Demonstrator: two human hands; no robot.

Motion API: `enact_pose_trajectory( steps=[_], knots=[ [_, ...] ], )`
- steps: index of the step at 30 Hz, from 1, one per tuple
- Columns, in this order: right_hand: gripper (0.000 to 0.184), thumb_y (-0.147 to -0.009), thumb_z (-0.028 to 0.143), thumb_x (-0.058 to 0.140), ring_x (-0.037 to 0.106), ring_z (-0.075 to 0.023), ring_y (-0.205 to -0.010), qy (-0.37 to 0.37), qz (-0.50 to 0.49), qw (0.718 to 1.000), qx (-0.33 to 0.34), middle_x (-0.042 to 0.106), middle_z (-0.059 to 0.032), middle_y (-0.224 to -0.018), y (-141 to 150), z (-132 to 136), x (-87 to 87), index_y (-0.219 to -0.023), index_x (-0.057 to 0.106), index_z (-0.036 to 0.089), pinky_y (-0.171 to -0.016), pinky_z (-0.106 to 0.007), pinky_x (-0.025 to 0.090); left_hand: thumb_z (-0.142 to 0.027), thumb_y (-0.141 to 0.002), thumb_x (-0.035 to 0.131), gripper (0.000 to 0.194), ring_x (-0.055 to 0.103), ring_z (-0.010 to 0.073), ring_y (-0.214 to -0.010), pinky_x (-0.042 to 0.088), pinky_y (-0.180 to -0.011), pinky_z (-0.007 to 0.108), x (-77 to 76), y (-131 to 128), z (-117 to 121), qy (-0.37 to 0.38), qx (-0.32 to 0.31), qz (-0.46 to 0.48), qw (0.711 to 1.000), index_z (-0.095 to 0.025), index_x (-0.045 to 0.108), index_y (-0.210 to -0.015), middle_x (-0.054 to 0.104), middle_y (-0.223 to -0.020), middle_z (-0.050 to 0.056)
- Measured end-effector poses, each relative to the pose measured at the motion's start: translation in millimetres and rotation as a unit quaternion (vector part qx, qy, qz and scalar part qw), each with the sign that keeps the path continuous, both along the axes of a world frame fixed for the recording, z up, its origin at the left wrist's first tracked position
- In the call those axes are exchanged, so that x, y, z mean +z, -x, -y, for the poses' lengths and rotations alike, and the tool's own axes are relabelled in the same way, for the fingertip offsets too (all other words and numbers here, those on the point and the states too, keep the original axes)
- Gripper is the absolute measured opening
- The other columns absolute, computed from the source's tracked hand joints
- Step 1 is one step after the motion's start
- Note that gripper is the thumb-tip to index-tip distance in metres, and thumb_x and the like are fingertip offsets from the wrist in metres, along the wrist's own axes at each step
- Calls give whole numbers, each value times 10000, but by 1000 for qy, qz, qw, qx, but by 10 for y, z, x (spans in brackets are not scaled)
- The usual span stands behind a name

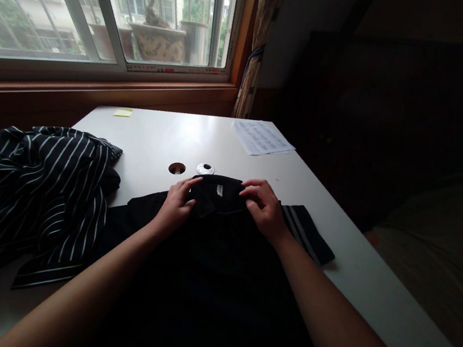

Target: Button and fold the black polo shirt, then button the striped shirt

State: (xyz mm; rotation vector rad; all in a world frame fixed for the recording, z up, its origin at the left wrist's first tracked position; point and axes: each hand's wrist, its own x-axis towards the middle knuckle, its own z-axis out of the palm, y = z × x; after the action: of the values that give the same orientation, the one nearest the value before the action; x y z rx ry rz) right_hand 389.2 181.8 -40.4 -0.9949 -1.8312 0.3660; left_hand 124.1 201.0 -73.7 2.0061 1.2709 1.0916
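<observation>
A black polo shirt [218, 264] lies spread on the white table [158, 139] in front of me, its collar at the far end with a small white label showing. One sleeve with grey stripes [305, 231] sticks out to the right. My left hand [177, 203] pinches the left side of the collar, fingers closed on the cloth. My right hand [264, 204] grips the collar's right side in the same way.
A dark shirt with white stripes [33, 190] lies crumpled at the left. Behind the collar are a round cable hole [177, 168] and its loose cap [205, 168]. A printed sheet [260, 137] and a yellow sticky note [123, 112] lie near the window. A dark sofa stands right.
</observation>
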Motion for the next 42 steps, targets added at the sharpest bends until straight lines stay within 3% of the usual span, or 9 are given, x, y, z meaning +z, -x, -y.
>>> enact_pose_trajectory(
  steps=[5, 11, 15, 19, 23, 27, 33, 37, 42],
  knots=[
    [361, -763, 25, 453, 572, -237, -1096, 1, 23, 999, 30, 572, -55, -1211, -21, 6, 6, -944, 685, 234, -983, -443, 455, -92, -807, 536, 425, 511, 248, -1123, 476, -969, 435, -12, -7, -6, -8, 34, -9, 999, -296, 633, -1167, 498, -1164, 68],
    [430, -686, -35, 428, 566, -228, -1088, 7, 62, 997, 52, 528, -50, -1315, -44, 2, 0, -919, 673, 230, -981, -442, 459, -83, -796, 566, 250, 556, 215, -975, 524, -867, 378, 5, 16, 2, -50, 71, -27, 996, -235, 657, -973, 491, -1032, 55],
    [330, -716, 19, 522, 583, -226, -1053, 20, 111, 992, 58, 494, -73, -1370, -93, -28, -5, -934, 653, 229, -913, -424, 502, -160, -856, 580, 154, 562, 223, -986, 527, -842, 369, 104, 58, 12, -93, 105, -36, 989, -243, 659, -958, 517, -1027, 57],
    [167, -773, 168, 644, 504, -267, -1232, 42, 161, 984, 58, 519, -76, -1365, -152, -71, -33, -927, 627, 233, -1025, -477, 432, -228, -891, 579, 83, 570, 227, -1034, 509, -870, 366, 199, 81, 13, -118, 95, -31, 988, -244, 638, -948, 561, -1111, 61],
    [131, -815, 306, 676, 570, -258, -1135, 86, 155, 984, 33, 615, -81, -1233, -180, -118, -80, -868, 586, 226, -991, -465, 440, -285, -901, 575, 57, 611, 205, -938, 493, -836, 336, 233, 82, 17, -87, 76, -6, 993, -242, 595, -932, 633, -1044, 35],
    [156, -826, 353, 664, 626, -214, -861, 107, 86, 989, -50, 669, -32, -931, -169, -148, -119, -877, 582, 231, -815, -378, 496, -357, -860, 634, 142, 597, 163, -745, 470, -722, 290, 235, 81, 31, -25, 125, 31, 991, -239, 573, -909, 639, -856, -9],
    [264, -840, 376, 661, 628, -201, -877, 108, -29, 989, -100, 660, -30, -987, -102, -135, -140, -1070, 599, 263, -826, -371, 509, -399, -852, 646, 267, 627, 161, -820, 499, -729, 272, 215, 74, 36, 1, 129, 134, 983, -252, 544, -1051, 651, -927, 8],
    [316, -869, 386, 630, 626, -193, -845, 82, -45, 988, -121, 650, -39, -1002, -68, -151, -187, -1157, 572, 269, -802, -377, 530, -352, -895, 596, 277, 646, 170, -889, 532, -781, 307, 180, 82, 5, -19, 113, 178, 977, -249, 516, -1140, 657, -1035, 40],
    [446, -861, 334, 619, 617, -203, -906, 54, 17, 992, -112, 576, -88, -1180, -102, -256, -389, -1286, 504, 258, -821, -398, 555, -256, -914, 553, 293, 614, 212, -1062, 558, -820, 368, 177, 80, 20, -120, 121, 97, 981, -250, 516, -1205, 551, -1284, 92]
  ],
)
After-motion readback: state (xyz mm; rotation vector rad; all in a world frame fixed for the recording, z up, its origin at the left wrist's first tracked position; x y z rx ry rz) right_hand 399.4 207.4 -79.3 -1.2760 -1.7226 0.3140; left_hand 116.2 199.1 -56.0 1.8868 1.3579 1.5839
